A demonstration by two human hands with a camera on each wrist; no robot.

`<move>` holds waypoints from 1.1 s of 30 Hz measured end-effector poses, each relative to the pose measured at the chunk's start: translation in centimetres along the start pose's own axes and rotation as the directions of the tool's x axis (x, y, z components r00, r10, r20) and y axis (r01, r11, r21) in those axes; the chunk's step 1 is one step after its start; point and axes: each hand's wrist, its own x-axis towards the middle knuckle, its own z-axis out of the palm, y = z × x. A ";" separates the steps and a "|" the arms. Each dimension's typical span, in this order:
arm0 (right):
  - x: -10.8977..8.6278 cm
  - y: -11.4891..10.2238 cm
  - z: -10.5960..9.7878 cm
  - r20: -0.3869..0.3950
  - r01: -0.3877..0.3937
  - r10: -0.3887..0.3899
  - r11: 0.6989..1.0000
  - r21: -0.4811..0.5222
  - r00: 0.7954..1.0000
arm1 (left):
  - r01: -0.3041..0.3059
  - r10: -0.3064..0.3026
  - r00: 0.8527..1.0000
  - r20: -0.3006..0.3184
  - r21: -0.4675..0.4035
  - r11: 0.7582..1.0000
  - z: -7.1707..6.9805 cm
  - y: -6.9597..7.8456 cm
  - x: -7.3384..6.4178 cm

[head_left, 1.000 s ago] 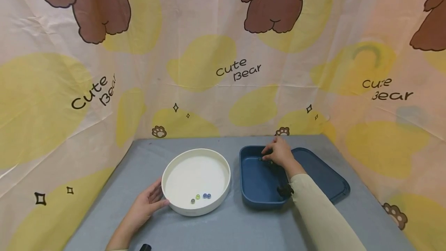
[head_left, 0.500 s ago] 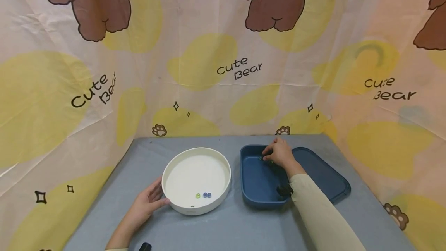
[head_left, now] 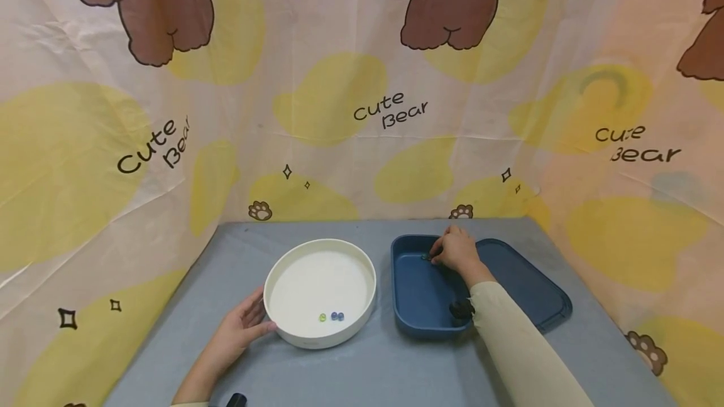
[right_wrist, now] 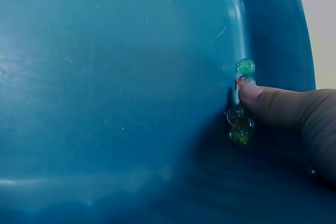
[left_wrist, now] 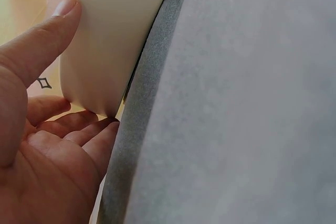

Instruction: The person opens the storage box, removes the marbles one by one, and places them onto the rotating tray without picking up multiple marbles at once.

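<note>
A round, shallow white tray [head_left: 317, 281] holds a yellow-green marble [head_left: 322, 318] and two blue marbles [head_left: 337, 316] at its near side. My left hand [head_left: 234, 331] rests against the tray's left wall. In the left wrist view its thumb [left_wrist: 65, 11] lies high on the wall while the fingertips touch lower down. My right hand [head_left: 459, 250] reaches into the far end of a blue box [head_left: 415, 297]. Its thumb [right_wrist: 273, 103] presses at a clear marble with red [right_wrist: 244, 81]; the other fingers are hidden there, so I cannot tell if it is pinched. A green marble [right_wrist: 245, 66] and two darker marbles [right_wrist: 240, 127] lie alongside.
A blue lid [head_left: 523, 281] lies flat to the right of the box, partly behind the right sleeve [head_left: 523, 338]. A black object [head_left: 236, 400] shows near the left wrist. Printed curtains [head_left: 317, 137] enclose the grey-blue table [head_left: 362, 372] at the back and sides.
My right hand has drawn slightly to the right inside the box. A greyish marble in the white tray has rolled towards me, out of sight behind the near wall. The left hand stays put.
</note>
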 end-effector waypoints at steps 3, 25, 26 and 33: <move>0.0 -0.1 -0.1 0.010 -0.012 0.012 1.000 -0.015 1.000 | -0.007 0.007 1.000 -0.001 0.008 1.000 -0.1 0.0 0.1; -0.1 0.7 -1.0 -0.057 0.066 -0.057 0.985 0.163 0.997 | 0.012 -0.012 1.000 -0.004 -0.002 1.000 0.2 0.3 0.0; -0.1 0.7 -1.3 -0.061 0.063 -0.052 0.978 0.197 0.997 | 0.012 -0.012 1.000 -0.009 0.001 1.000 0.2 0.3 0.0; -0.4 0.3 -3.3 -0.062 0.067 -0.051 0.954 0.293 0.997 | 0.021 -0.020 1.000 -0.020 0.028 0.999 0.2 0.4 0.0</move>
